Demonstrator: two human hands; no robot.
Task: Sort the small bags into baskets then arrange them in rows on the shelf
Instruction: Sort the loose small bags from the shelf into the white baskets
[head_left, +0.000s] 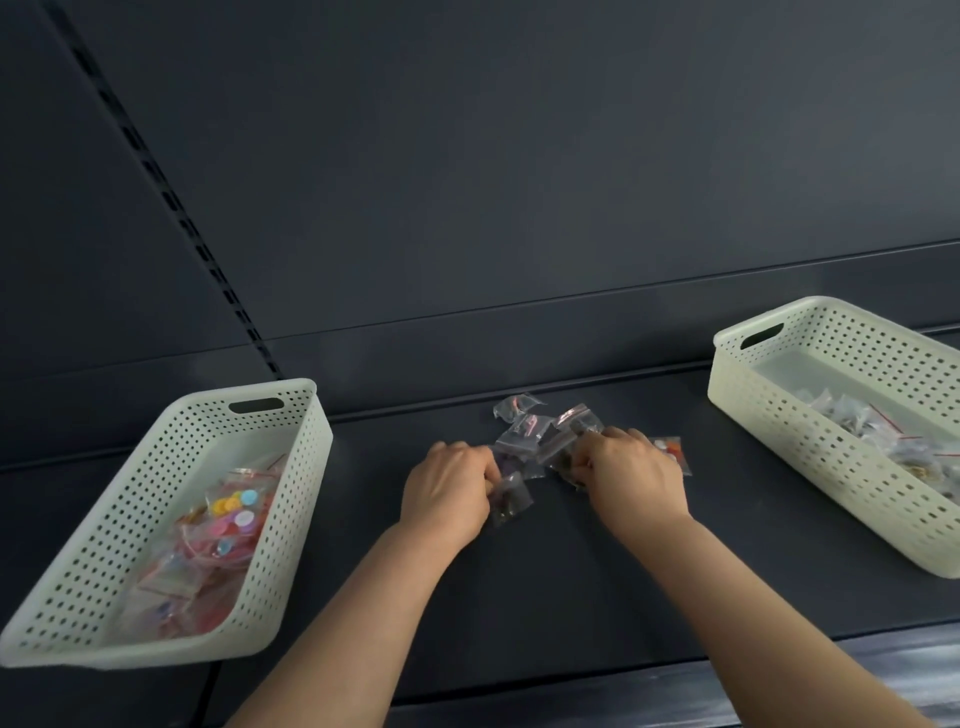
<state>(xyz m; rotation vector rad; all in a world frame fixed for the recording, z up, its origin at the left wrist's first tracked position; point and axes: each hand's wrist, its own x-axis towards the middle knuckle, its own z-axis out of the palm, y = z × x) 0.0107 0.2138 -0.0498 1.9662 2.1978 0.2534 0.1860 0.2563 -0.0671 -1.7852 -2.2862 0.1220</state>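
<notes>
Two small bags, left hand fingers pinching one, right hand fingers another

left hand pinching, right hand pinching

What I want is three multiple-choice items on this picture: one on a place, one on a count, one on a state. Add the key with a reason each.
1. Where does the basket of bright bags stand?
A. at the person's left
B. at the person's right
C. behind the loose bags
2. How many baskets stand on the shelf?
A. one
B. two
C. three
3. What is the left hand doing?
A. lying flat
B. pinching a small bag
C. gripping a basket handle
Key: 1 A, it sits at the left arm's side; 2 B, only it and the right basket show; 3 B, its fingers curl round the bag.
</notes>
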